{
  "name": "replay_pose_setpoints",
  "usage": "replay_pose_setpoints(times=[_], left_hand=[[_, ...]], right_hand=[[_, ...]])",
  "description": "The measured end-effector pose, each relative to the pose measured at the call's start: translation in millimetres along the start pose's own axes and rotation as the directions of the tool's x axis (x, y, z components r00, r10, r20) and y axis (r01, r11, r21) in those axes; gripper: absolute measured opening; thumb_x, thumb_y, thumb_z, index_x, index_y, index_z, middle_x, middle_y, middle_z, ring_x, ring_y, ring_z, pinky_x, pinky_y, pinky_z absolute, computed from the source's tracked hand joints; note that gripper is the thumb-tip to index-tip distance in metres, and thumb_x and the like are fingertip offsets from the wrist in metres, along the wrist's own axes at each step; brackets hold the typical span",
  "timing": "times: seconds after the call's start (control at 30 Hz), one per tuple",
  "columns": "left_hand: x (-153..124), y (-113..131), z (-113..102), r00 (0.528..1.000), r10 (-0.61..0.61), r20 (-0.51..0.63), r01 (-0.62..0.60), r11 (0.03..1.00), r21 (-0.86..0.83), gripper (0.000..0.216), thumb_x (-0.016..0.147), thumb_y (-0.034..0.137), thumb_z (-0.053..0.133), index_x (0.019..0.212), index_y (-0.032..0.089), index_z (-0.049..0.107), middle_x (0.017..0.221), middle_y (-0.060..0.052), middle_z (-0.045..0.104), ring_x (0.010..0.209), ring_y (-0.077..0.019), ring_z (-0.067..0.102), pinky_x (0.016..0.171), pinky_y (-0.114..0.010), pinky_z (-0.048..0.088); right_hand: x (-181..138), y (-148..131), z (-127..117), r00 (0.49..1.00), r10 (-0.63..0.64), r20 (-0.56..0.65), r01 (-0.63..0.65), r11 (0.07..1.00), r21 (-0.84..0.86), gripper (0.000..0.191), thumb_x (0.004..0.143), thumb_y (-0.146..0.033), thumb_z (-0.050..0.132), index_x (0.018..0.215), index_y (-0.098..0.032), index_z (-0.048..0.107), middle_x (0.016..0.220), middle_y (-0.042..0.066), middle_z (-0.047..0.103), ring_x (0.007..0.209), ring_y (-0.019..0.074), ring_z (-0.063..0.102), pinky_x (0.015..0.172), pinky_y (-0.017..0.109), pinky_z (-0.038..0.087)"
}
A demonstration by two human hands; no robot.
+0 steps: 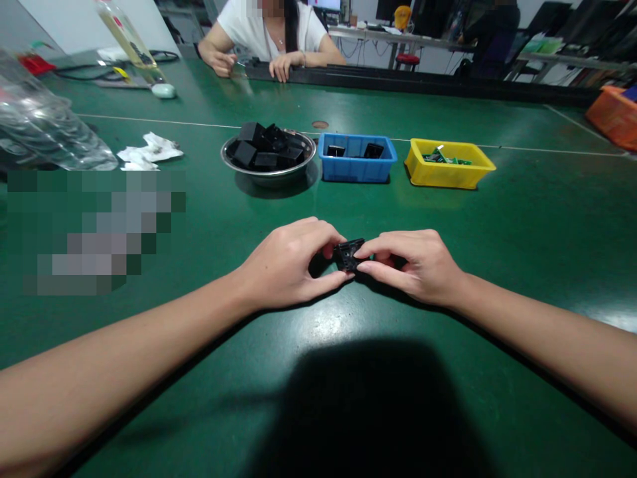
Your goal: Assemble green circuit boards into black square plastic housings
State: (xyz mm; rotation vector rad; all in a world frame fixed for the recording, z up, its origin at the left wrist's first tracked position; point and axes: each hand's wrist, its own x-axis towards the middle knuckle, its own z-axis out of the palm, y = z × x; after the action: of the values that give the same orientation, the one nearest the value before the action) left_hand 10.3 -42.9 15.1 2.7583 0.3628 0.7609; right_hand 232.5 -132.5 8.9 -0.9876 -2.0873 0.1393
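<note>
A small black plastic housing [350,253] is held low over the green table between my two hands, its inner side facing me. My left hand [298,262] grips its left edge with thumb and fingers. From the right, my right hand [415,262] pinches at the housing, fingertips on its inside and near edge; whether a smaller part sits in that pinch cannot be made out. Beyond my hands stand a metal bowl [269,176] heaped with black plastic housings, a blue bin [355,170] with a few black parts, and a yellow bin [442,175] holding small green circuit boards.
At the left lie a clear plastic bottle [54,126], crumpled tissue [152,149] and a blurred-out patch. A bottle of yellowish liquid [127,36] is at the back left. Across the table a person [279,40] rests both hands near a black rail [398,79]. An orange bin [614,116] sits far right.
</note>
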Motion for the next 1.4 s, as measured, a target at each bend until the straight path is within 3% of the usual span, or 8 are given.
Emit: replay_pose_setpoints(times=[0.37,0.57,0.7,0.93,1.07,1.27,1.4], left_hand=[[2.6,1.0,-4.9,0.997,-0.041,-0.069,0.041,0.999,-0.007,0.025,0.09,0.036,0.067,0.104,0.016,0.062,0.1,-0.009,0.069,0.096,-0.0216,0.065,0.083,-0.032,0.052],[0.8,2.1,-3.4,0.989,-0.144,-0.021,0.141,0.984,-0.106,0.03,0.085,0.032,0.071,0.107,0.017,0.058,0.094,-0.001,0.071,0.077,-0.0133,0.068,0.069,-0.022,0.05],[1.9,1.4,-2.7,0.991,-0.134,-0.028,0.132,0.988,-0.08,0.028,0.083,0.032,0.072,0.101,0.017,0.058,0.086,0.001,0.067,0.073,-0.0126,0.064,0.067,-0.022,0.048],[2.8,-0.3,-2.6,0.995,-0.103,-0.015,0.102,0.994,-0.043,0.026,0.087,0.035,0.07,0.103,0.016,0.062,0.09,-0.003,0.068,0.08,-0.016,0.063,0.072,-0.026,0.048],[2.9,-0.3,-2.9,0.993,-0.114,-0.013,0.113,0.993,-0.044,0.026,0.087,0.035,0.07,0.103,0.016,0.062,0.089,-0.003,0.067,0.081,-0.0166,0.063,0.074,-0.027,0.049],[2.9,1.0,-4.0,0.995,-0.104,-0.009,0.103,0.993,-0.056,0.026,0.087,0.033,0.068,0.106,0.016,0.063,0.091,-0.003,0.068,0.083,-0.0172,0.064,0.075,-0.028,0.049],[2.2,0.8,-3.8,0.995,-0.102,0.001,0.102,0.993,-0.058,0.026,0.088,0.034,0.068,0.107,0.017,0.063,0.092,-0.004,0.068,0.083,-0.0175,0.064,0.075,-0.028,0.049]], right_hand=[[-0.6,2.4,2.0,0.992,0.127,-0.003,-0.127,0.992,-0.004,0.007,0.091,-0.021,0.072,0.092,-0.014,0.072,0.059,-0.005,0.06,0.05,0.0065,0.051,0.052,0.018,0.038],[0.5,1.5,2.5,0.989,0.142,0.031,-0.142,0.99,-0.021,0.006,0.087,-0.013,0.07,0.081,-0.013,0.072,0.058,-0.004,0.06,0.051,0.0064,0.053,0.054,0.018,0.038],[-0.4,1.3,2.1,0.986,0.166,0.0,-0.166,0.986,-0.018,0.003,0.088,-0.016,0.07,0.088,-0.013,0.072,0.058,-0.005,0.06,0.05,0.0066,0.052,0.053,0.018,0.039],[-1.7,1.6,1.6,0.993,0.118,-0.006,-0.118,0.993,0.011,0.007,0.092,-0.023,0.071,0.092,-0.016,0.072,0.06,-0.005,0.062,0.05,0.0069,0.052,0.053,0.019,0.039],[-2.1,1.9,2.0,0.988,0.154,-0.024,-0.153,0.987,0.039,0.017,0.091,-0.027,0.073,0.104,-0.016,0.07,0.059,-0.007,0.06,0.049,0.007,0.052,0.053,0.019,0.04],[-1.9,3.6,2.6,0.976,0.214,0.046,-0.218,0.971,0.101,0.035,0.089,-0.03,0.076,0.118,-0.015,0.065,0.058,-0.009,0.056,0.047,0.0066,0.049,0.052,0.019,0.038],[-1.4,4.5,3.1,0.971,0.232,0.065,-0.238,0.966,0.105,0.031,0.088,-0.028,0.076,0.115,-0.016,0.065,0.058,-0.009,0.056,0.047,0.0063,0.048,0.052,0.018,0.038]])
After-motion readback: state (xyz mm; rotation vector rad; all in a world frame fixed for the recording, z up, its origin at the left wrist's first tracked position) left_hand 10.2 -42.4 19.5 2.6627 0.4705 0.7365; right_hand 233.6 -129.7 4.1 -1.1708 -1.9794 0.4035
